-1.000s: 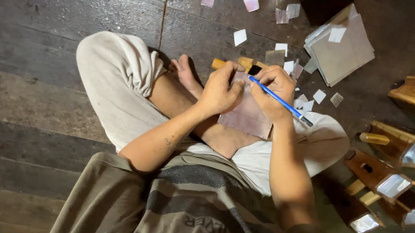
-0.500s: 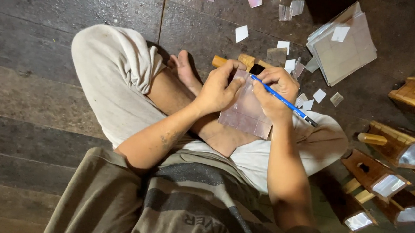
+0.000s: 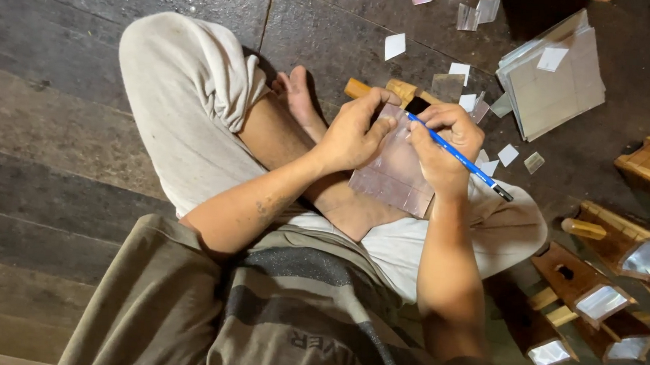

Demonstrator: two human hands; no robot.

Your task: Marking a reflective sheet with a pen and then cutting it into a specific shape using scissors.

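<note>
I sit cross-legged on a dark wooden floor. A thin pinkish square sheet (image 3: 394,172) with faint ruled lines rests on my lap. My left hand (image 3: 355,131) presses on its upper left corner with fingers curled over the edge. My right hand (image 3: 442,141) holds a blue pencil (image 3: 460,158) that slants down to the right, and its fingers rest at the sheet's top edge. A wooden block (image 3: 400,91) lies just beyond both hands, partly hidden by them.
A stack of larger pale sheets (image 3: 557,80) lies at the upper right. Small cut square pieces (image 3: 395,46) are scattered on the floor beyond my feet. Several small wooden houses with shiny panels (image 3: 599,297) stand at the right. My bare foot (image 3: 297,97) lies left of the hands.
The hands, the sheet and the pencil keep almost the same pose. The view has shifted slightly.
</note>
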